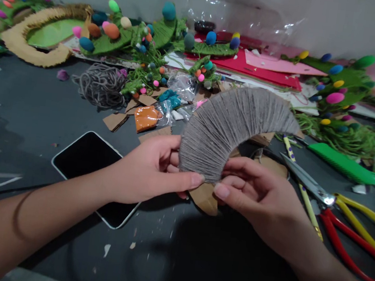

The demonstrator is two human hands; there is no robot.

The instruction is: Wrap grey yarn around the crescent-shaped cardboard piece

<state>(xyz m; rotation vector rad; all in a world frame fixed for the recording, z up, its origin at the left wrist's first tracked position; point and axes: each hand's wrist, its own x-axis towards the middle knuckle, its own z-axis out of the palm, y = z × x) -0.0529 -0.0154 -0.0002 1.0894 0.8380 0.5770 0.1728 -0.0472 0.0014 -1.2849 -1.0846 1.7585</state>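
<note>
A crescent-shaped piece of cardboard wrapped in grey yarn [223,126] is held up above the table between both hands. Bare brown cardboard shows at its lower end, below the yarn. My left hand [157,168] grips the wrapped crescent by its left edge, thumb on the front and fingers behind. On the inner edge, my right hand [256,193] pinches the same end, its thumb near the last rows of yarn. Part of the left fingers is hidden behind the crescent.
A phone [87,154] lies under my left forearm. Scissors [328,199], a pencil [305,203] and a green-handled tool [344,163] lie at right. Behind are a grey yarn tangle [100,85], cardboard scraps [115,121], an orange packet [146,118] and a tan crescent [19,42].
</note>
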